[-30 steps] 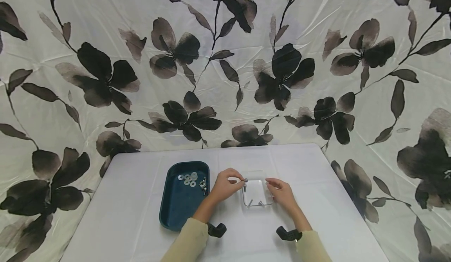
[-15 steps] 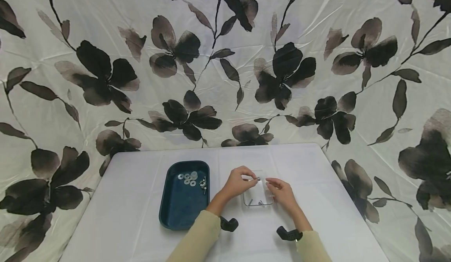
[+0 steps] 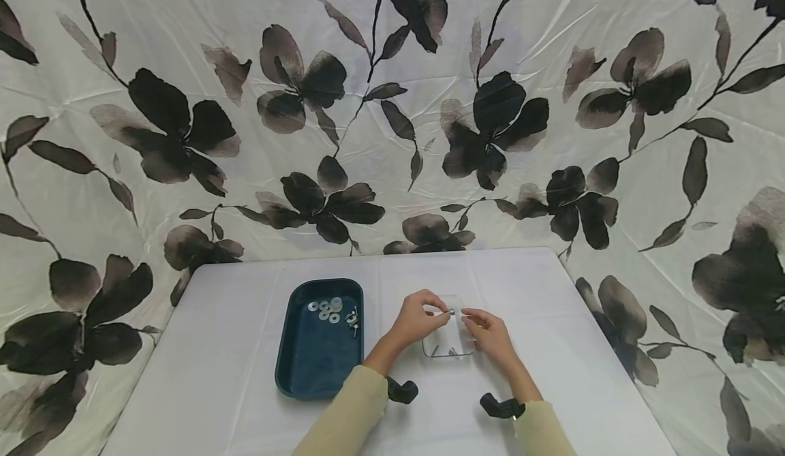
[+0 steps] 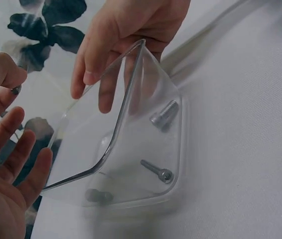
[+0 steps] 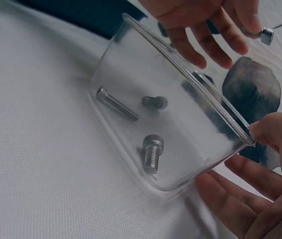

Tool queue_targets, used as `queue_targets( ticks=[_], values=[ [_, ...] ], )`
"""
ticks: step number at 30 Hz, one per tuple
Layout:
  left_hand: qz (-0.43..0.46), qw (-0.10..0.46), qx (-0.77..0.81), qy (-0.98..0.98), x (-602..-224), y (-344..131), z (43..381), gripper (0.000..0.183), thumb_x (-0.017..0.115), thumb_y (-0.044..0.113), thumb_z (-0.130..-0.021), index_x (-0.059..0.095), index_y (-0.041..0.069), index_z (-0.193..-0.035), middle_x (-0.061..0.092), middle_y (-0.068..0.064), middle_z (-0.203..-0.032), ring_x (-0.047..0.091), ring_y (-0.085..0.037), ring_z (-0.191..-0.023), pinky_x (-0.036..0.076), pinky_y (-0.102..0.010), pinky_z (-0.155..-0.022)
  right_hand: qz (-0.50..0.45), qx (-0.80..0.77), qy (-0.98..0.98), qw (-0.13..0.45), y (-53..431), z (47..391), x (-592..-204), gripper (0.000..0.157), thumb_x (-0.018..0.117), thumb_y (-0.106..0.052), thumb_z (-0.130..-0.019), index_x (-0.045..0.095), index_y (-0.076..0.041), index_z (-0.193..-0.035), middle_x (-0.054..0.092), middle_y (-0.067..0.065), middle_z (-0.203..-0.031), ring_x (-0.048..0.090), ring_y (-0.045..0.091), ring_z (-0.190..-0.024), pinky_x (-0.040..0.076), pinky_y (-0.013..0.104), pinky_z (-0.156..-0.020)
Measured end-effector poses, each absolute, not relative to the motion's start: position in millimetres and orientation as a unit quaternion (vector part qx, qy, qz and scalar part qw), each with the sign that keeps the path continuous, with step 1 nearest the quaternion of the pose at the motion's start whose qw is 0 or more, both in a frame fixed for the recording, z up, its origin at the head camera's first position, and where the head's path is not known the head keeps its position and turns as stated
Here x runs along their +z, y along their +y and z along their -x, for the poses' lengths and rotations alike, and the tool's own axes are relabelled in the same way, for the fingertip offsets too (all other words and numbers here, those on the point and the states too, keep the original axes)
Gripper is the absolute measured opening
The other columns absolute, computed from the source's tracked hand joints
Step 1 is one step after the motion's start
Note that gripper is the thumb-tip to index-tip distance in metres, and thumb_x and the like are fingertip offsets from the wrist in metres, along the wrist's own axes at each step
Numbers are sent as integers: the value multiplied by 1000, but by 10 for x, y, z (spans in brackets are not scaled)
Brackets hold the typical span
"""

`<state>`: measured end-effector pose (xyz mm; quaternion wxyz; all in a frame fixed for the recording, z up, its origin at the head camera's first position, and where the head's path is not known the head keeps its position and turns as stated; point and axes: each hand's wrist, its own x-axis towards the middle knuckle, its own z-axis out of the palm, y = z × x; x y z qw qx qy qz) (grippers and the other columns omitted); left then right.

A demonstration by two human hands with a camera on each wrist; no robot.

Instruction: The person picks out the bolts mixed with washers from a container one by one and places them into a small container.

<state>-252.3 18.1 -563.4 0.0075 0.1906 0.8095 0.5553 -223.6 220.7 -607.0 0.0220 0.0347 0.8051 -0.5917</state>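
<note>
behind, flowered cloth [image 3: 392,135] rises; a white table [image 3: 202,374] bears a clear container [image 3: 443,337].

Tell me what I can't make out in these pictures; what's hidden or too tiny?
Head view: the small metal hardware in the dark teal tray is too small to identify.
Right wrist view: the left hand hides part of the socket-head screw it pinches.
Left wrist view: the lowest screw, seen through the clear box, is blurred.
Right wrist view: the right hand is cut off by the right edge.
</note>
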Motion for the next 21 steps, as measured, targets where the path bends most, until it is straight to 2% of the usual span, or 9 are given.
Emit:
queue_targets(
  ticks=[6,10,17,21],
  values=[
    [-185,5,554,811,-5655,189,2522,7,75,20,-82,73,14,-84,63,8,-93,59,-12,-95,54,-32,-80,-37,-594,804,23,2205,2231,-6097,29,65,-22,-94,67,-12,-121,66,13,-116,64,22,-88,55,33,-64],
    [-188,-1,556,810,-5659,172,2522,4,75,17,-82,73,13,-84,64,7,-92,60,-13,-94,54,-30,-79,-39,-596,801,25,2202,2221,-6099,29,64,-21,-94,67,-12,-122,66,13,-116,64,23,-90,55,33,-65],
    [-184,7,563,806,-5639,136,2508,4,73,16,-83,73,12,-84,64,6,-93,62,-18,-96,54,-38,-82,-37,-595,803,17,2207,2209,-6117,30,65,-23,-94,67,-12,-122,66,13,-116,63,22,-89,55,33,-65],
    [-185,5,561,807,-5574,83,2483,7,72,19,-86,72,12,-85,64,7,-94,61,-13,-96,54,-31,-80,-41,-595,802,15,2199,2208,-6122,31,65,-24,-94,67,-11,-122,66,12,-115,63,23,-91,56,32,-65]
  ],
)
